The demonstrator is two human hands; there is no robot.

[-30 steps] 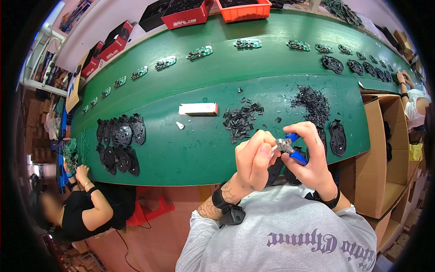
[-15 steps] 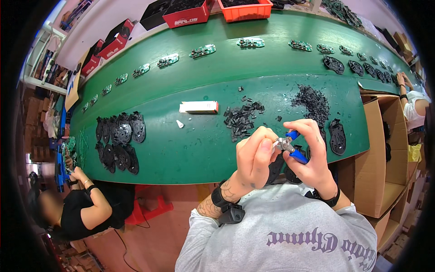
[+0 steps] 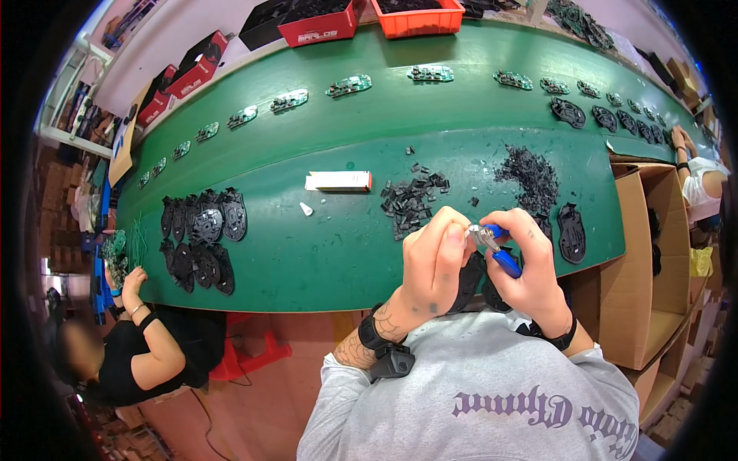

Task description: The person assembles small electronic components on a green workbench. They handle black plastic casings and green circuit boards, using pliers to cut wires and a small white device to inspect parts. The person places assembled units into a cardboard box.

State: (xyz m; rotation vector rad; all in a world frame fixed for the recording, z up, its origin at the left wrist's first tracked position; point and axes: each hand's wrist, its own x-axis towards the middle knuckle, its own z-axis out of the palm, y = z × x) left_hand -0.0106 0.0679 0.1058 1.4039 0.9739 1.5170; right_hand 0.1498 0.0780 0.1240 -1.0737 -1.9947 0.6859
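Note:
My right hand (image 3: pixel 532 263) is closed round small blue-handled pliers (image 3: pixel 505 262), whose metal jaws point left. The jaws meet the pinched fingertips of my left hand (image 3: pixel 430 265). What the left fingers grip is mostly hidden; only a small pale bit shows by the jaws. Below both hands lie black moulded shells (image 3: pixel 470 286), partly covered by them. A heap of small flat black pieces (image 3: pixel 411 201) is just beyond my left hand. Past my right hand is a pile of tiny black parts (image 3: pixel 530 177), with one more black shell (image 3: pixel 572 233) to its right.
Several black shells (image 3: pixel 206 227) are grouped at the table's left. A white box (image 3: pixel 338 181) and a small white nozzle (image 3: pixel 306 209) lie mid-table. Green circuit boards (image 3: pixel 350 84) line the far strip. Cardboard boxes (image 3: pixel 626 269) stand right; a co-worker (image 3: pixel 154 346) sits left.
The pliers have turned slightly and their jaws sit closer to my left fingertips. Circuit boards at the far side have shifted a little right. The left co-worker's hand has moved up.

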